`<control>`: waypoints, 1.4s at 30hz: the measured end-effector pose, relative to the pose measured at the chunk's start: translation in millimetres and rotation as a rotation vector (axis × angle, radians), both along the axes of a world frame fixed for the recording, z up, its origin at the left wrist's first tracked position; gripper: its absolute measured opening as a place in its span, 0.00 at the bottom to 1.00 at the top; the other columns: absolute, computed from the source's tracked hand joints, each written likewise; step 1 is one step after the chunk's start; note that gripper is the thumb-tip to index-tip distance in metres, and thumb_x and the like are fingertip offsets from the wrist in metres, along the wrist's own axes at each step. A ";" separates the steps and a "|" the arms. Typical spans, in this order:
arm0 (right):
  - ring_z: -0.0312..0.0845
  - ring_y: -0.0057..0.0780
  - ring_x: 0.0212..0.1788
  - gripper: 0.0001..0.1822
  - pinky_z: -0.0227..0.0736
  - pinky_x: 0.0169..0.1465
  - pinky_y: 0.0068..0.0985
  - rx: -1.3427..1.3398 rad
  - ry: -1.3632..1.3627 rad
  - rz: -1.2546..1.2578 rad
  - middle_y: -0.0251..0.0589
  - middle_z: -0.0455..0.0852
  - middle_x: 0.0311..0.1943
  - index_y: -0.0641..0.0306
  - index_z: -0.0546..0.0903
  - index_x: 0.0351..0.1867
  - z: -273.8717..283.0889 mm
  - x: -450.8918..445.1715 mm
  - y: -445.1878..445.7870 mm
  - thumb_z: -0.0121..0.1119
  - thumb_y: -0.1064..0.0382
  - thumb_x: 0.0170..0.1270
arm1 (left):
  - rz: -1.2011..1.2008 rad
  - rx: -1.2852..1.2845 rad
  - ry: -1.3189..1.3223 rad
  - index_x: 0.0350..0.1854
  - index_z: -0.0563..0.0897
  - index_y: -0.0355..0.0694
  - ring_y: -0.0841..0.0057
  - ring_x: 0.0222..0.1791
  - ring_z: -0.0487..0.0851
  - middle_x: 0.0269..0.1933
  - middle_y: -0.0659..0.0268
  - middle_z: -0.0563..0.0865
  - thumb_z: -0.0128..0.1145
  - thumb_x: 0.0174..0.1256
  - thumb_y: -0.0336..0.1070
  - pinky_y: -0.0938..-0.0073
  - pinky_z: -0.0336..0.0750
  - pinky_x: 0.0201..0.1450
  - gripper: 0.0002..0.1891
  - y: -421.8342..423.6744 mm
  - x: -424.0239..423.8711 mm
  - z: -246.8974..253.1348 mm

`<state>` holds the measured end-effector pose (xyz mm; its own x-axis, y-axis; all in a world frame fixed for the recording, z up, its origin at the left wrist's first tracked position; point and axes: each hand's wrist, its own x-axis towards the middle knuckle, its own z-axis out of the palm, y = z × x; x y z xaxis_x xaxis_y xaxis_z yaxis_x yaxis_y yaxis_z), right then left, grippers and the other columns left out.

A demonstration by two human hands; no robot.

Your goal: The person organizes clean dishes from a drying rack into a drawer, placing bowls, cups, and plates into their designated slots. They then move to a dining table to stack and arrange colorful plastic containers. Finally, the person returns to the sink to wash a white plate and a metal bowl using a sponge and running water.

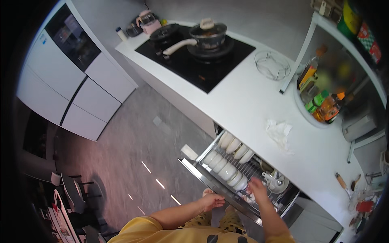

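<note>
A pulled-out dishwasher drawer (209,179) lies before me, loaded with dishes. My right hand (257,187) is inside it, blurred, beside the nearest of several white bowls (226,171) standing in a row. Whether its fingers touch or hold a bowl cannot be made out. My left hand (211,202) is at the outer side of the drawer front, fingertips by its upper edge, and no object shows in it. Behind the bowls, a row of pale dishes (235,145) leans in the wire rack. White utensils (273,179) and a round dish (279,186) occupy the right side.
A white countertop (237,106) overhangs the drawer. On it are a crumpled white cloth (279,132), a wire ring stand (272,65) and bottles on a round tray (322,101). A lidded pan (209,35) stands on the black cooktop (209,74). Chairs (73,194) stand left.
</note>
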<state>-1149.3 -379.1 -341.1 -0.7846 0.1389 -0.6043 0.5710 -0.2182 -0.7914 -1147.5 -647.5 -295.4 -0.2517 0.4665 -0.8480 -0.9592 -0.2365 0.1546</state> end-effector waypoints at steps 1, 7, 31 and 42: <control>0.80 0.27 0.30 0.17 0.76 0.34 0.22 -0.112 -0.051 -0.001 0.43 0.83 0.37 0.65 0.74 0.54 46.7 19.4 -0.4 0.56 0.68 0.63 | 0.006 0.004 0.011 0.45 0.77 0.37 0.66 0.46 0.80 0.44 0.61 0.80 0.58 0.60 0.31 0.65 0.75 0.51 0.12 3.1 -2.8 -10.9; 0.81 0.32 0.29 0.11 0.76 0.32 0.26 -0.052 -0.086 -0.309 0.43 0.84 0.34 0.65 0.77 0.46 120.2 143.1 50.5 0.54 0.68 0.62 | 0.004 -0.080 0.020 0.45 0.74 0.37 0.56 0.43 0.79 0.46 0.53 0.74 0.61 0.57 0.36 0.57 0.77 0.47 0.16 37.9 -50.2 -16.2; 0.80 0.29 0.27 0.11 0.75 0.29 0.27 0.027 -0.634 -0.757 0.38 0.82 0.27 0.66 0.80 0.40 87.7 403.1 -7.1 0.56 0.63 0.60 | 0.179 -0.073 0.063 0.46 0.69 0.26 0.51 0.51 0.75 0.50 0.45 0.74 0.42 0.65 0.30 0.49 0.75 0.56 0.13 154.6 -176.4 -9.1; 0.81 0.38 0.36 0.13 0.76 0.41 0.31 0.171 -0.837 -0.646 0.44 0.85 0.33 0.59 0.83 0.41 64.0 451.5 -132.1 0.59 0.57 0.56 | 0.056 0.143 0.238 0.51 0.72 0.29 0.57 0.50 0.80 0.53 0.49 0.78 0.45 0.60 0.29 0.57 0.79 0.51 0.17 167.3 -208.6 -39.8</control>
<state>-697.8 -511.1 -277.1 0.1231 0.5134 -0.8493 0.7626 -0.5966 -0.2502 -1356.2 -480.2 -335.2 -0.4643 0.5568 -0.6888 -0.8850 -0.3233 0.3352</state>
